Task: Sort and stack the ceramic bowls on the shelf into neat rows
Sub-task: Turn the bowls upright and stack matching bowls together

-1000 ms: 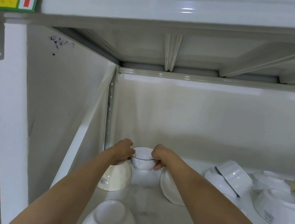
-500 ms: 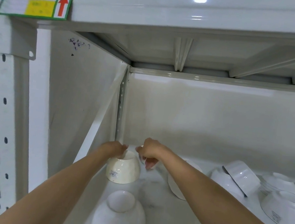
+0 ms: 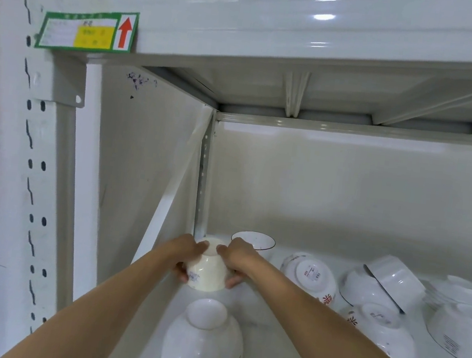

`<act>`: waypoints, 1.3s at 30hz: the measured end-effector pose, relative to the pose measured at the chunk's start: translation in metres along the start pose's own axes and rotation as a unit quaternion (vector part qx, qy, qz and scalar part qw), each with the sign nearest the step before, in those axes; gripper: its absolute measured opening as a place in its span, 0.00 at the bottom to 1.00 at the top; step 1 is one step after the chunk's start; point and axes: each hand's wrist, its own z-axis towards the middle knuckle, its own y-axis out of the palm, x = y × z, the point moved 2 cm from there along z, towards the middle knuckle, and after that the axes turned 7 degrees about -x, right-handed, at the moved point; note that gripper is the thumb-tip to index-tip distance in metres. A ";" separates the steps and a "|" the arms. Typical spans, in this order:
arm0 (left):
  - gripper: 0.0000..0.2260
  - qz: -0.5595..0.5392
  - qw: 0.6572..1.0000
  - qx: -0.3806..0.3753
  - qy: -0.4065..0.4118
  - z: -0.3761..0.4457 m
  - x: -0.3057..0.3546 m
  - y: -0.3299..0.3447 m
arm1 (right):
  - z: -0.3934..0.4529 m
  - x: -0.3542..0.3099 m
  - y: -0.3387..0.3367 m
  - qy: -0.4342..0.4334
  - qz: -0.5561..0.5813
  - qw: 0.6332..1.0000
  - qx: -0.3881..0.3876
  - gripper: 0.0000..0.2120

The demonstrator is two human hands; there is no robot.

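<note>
Both hands grasp one cream bowl [image 3: 207, 273] turned upside down near the back left corner of the shelf [image 3: 265, 343]. Left hand [image 3: 186, 257] curls round the bowl's side at 9 o'clock, right hand [image 3: 238, 262] at 3 o'clock, with fingertips of each up on its foot ring. Whether the bowl rests on the shelf or is just lifted cannot be told.

At 9 o'clock of the bowl the side wall [image 3: 144, 185] stands close; at 12 o'clock the corner post [image 3: 203, 180] and back wall leave little room. A dark-rimmed bowl [image 3: 253, 242] stands upright just behind the right hand, at 1 o'clock. At 6 o'clock a white bowl [image 3: 202, 344] sits upside down, apart from the cream one, with bare shelf between. From 3 to 4 o'clock lies a jumble of tipped and upturned bowls [image 3: 378, 291], beyond a strip of open shelf.
</note>
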 end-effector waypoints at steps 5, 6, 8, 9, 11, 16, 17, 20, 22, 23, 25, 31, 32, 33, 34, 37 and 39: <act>0.27 -0.102 0.991 0.065 0.049 -0.023 0.009 -0.004 | -0.007 -0.007 -0.002 -0.040 -0.003 0.997 0.058 0.17; 0.27 -0.131 0.986 0.084 0.056 -0.028 0.011 -0.005 | -0.007 -0.009 -0.004 -0.050 0.003 0.995 0.084 0.18; 0.26 -0.177 0.972 0.130 0.080 -0.038 0.015 -0.008 | -0.006 -0.014 -0.008 -0.073 0.043 0.987 0.136 0.21; 0.26 -0.189 0.965 0.154 0.098 -0.041 0.017 -0.010 | -0.005 -0.016 -0.010 -0.080 0.072 0.982 0.158 0.23; 0.28 -0.210 0.950 0.187 0.133 -0.043 0.022 -0.014 | -0.001 -0.018 -0.014 -0.100 0.141 0.966 0.192 0.21; 0.30 -0.284 0.930 0.174 0.158 -0.048 0.038 -0.011 | -0.013 -0.027 -0.031 -0.111 0.339 0.916 0.186 0.17; 0.30 -0.293 0.928 0.169 0.155 -0.047 0.039 -0.010 | -0.012 -0.026 -0.031 -0.098 0.364 0.911 0.166 0.20; 0.24 -0.312 0.926 0.139 0.160 -0.043 0.039 -0.009 | -0.007 -0.019 -0.033 -0.067 0.423 0.899 0.095 0.24; 0.20 -0.316 0.925 0.124 0.172 -0.040 0.036 -0.007 | -0.009 -0.014 -0.037 -0.051 0.448 0.891 0.050 0.23; 0.19 -0.309 0.925 0.125 0.181 -0.038 0.034 -0.005 | -0.010 -0.012 -0.038 -0.041 0.446 0.894 0.025 0.21; 0.15 -0.286 0.929 0.135 0.194 -0.037 0.031 -0.002 | -0.015 -0.009 -0.037 -0.011 0.420 0.907 -0.020 0.15; 0.10 -0.272 0.942 0.094 0.172 -0.029 0.019 -0.002 | -0.017 0.002 -0.026 0.034 0.391 0.919 -0.041 0.09; 0.07 -0.278 0.944 0.082 0.156 -0.027 0.017 -0.003 | -0.017 0.002 -0.024 0.039 0.378 0.924 -0.034 0.10; 0.06 -0.277 0.948 0.068 0.142 -0.024 0.013 -0.004 | -0.016 0.003 -0.022 0.042 0.360 0.932 -0.027 0.11; 0.06 -0.267 0.953 0.055 0.128 -0.022 0.010 -0.005 | -0.015 0.003 -0.020 0.044 0.346 0.937 -0.023 0.10; 0.07 -0.215 0.971 0.048 0.091 -0.019 0.001 -0.005 | -0.012 0.003 -0.013 0.057 0.308 0.949 -0.026 0.08; 0.09 -0.186 0.979 0.047 0.072 -0.019 -0.003 -0.004 | -0.009 0.002 -0.008 0.054 0.272 0.960 -0.030 0.09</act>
